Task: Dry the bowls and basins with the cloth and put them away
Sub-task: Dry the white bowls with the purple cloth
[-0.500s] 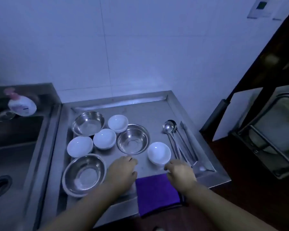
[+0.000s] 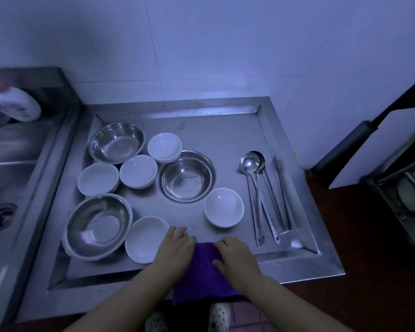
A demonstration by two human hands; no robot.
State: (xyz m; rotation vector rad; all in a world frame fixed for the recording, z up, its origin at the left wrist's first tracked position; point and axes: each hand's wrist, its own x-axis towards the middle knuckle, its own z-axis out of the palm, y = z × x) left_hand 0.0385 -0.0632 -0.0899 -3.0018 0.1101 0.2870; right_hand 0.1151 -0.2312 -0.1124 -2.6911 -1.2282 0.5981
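Three steel basins (image 2: 116,142) (image 2: 186,176) (image 2: 97,226) and several white bowls, such as one at back (image 2: 164,147), one at right (image 2: 223,207) and one at front (image 2: 146,239), stand in the recessed steel draining tray (image 2: 225,130). A purple cloth (image 2: 201,274) hangs over the tray's front edge. My left hand (image 2: 177,245) lies flat on the cloth's left corner, next to the front white bowl. My right hand (image 2: 237,257) rests on the cloth's right side, fingers and thumb curled into the fabric.
Two steel ladles (image 2: 252,164) and tongs (image 2: 282,188) lie along the tray's right side. A sink (image 2: 7,164) with a drain is on the left, a soap bottle (image 2: 17,106) behind it. A dark rack (image 2: 405,188) stands at right. The tiled wall rises behind.
Both hands have moved inward onto the purple cloth. My left hand has left the spot by the front basin, uncovering a white bowl there. The view has tilted down.
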